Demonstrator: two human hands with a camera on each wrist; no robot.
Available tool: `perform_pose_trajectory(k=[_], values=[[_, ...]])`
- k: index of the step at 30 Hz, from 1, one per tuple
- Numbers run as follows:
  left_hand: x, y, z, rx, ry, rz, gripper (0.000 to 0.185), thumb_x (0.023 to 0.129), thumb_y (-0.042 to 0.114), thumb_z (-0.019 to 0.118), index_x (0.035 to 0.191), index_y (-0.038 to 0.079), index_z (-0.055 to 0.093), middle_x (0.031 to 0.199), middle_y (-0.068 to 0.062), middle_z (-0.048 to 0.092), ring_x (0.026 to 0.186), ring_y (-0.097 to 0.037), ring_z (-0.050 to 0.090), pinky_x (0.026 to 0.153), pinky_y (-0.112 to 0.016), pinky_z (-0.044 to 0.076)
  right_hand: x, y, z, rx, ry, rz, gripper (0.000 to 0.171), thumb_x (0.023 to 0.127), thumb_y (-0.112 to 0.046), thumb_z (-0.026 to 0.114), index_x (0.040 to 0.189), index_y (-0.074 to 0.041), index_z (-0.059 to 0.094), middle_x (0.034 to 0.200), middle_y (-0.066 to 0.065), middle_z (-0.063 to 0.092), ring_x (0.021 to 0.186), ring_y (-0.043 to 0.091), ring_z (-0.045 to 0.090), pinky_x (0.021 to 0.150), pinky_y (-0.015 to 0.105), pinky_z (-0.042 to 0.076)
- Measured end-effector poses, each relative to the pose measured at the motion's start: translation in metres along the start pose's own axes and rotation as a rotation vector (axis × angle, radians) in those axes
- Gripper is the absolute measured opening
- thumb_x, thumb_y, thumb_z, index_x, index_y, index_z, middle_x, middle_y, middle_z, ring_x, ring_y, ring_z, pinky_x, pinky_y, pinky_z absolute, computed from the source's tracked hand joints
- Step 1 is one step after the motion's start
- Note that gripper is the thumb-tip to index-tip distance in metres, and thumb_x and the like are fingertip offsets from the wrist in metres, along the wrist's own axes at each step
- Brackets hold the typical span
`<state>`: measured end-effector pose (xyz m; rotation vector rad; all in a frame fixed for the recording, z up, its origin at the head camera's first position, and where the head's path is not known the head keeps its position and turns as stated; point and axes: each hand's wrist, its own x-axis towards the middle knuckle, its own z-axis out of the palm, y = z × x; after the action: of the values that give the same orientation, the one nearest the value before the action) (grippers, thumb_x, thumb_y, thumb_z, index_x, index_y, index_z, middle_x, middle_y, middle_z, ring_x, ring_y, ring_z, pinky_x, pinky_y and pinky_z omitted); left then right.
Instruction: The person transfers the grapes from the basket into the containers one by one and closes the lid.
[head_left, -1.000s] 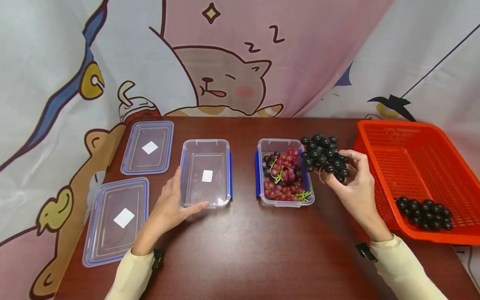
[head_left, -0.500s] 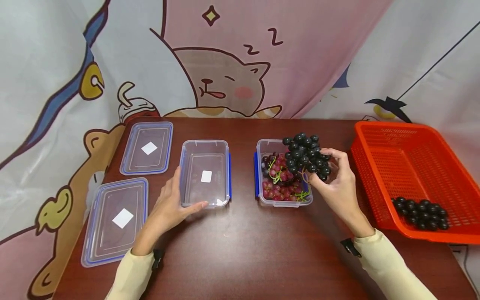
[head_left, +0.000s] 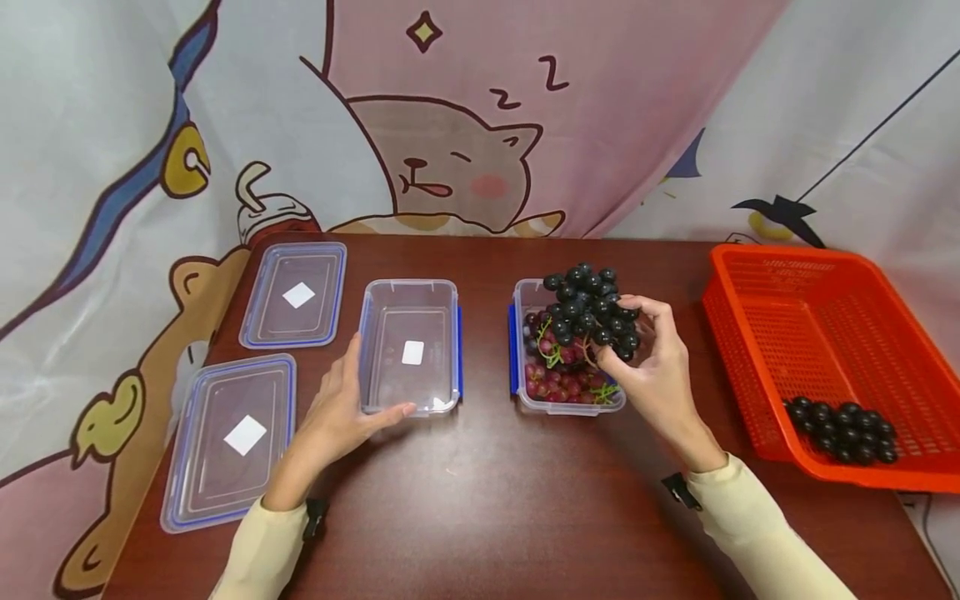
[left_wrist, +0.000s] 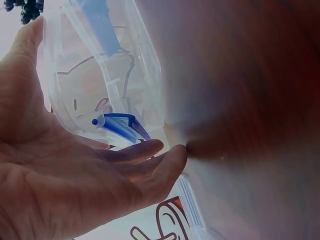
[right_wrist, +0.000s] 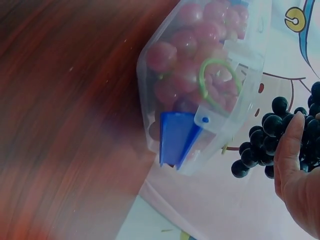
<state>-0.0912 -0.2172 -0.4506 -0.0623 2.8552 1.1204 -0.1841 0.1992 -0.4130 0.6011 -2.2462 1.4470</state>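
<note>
My right hand [head_left: 651,360] grips a bunch of black grapes [head_left: 588,312] and holds it just above a clear plastic box [head_left: 525,400] that contains red grapes [head_left: 558,379]. In the right wrist view the black grapes [right_wrist: 272,137] hang beside the box of red grapes [right_wrist: 200,75]. My left hand [head_left: 341,408] rests with straight fingers against the near left corner of an empty clear box [head_left: 411,346]. The left wrist view shows the open palm [left_wrist: 75,170] against that box's wall [left_wrist: 105,80].
Two clear lids with blue rims lie at the left, one at the back [head_left: 295,293] and one nearer [head_left: 232,437]. An orange basket [head_left: 832,333] at the right holds another bunch of black grapes [head_left: 843,429]. A cartoon curtain hangs behind the brown table [head_left: 487,500].
My right hand has carried the black grapes leftward from beside the orange basket to above the box of red grapes. The left hand has stayed against the empty box.
</note>
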Motion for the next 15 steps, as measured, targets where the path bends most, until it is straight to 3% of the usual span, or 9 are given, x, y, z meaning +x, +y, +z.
perform_pose_trajectory(k=[9, 15], values=[[-0.001, -0.001, 0.0, -0.01, 0.008, 0.003, 0.136, 0.086, 0.056, 0.091, 0.175, 0.004, 0.001, 0.169, -0.037, 0.026, 0.152, -0.059, 0.029, 0.114, -0.08, 0.028, 0.003, -0.004, 0.013, 0.025, -0.035, 0.005, 0.068, 0.082, 0.017, 0.08, 0.143, 0.0, 0.055, 0.143, 0.009, 0.063, 0.1, 0.012, 0.067, 0.062, 0.018, 0.053], [0.001, 0.0, 0.0, -0.009, 0.007, 0.011, 0.136, 0.087, 0.056, 0.09, 0.175, 0.006, -0.001, 0.169, -0.036, 0.026, 0.152, -0.06, 0.029, 0.114, -0.081, 0.027, 0.002, -0.006, 0.018, 0.019, -0.041, 0.008, 0.067, 0.083, 0.015, 0.08, 0.144, -0.002, 0.055, 0.145, 0.008, 0.063, 0.106, 0.011, 0.068, 0.076, 0.017, 0.056]])
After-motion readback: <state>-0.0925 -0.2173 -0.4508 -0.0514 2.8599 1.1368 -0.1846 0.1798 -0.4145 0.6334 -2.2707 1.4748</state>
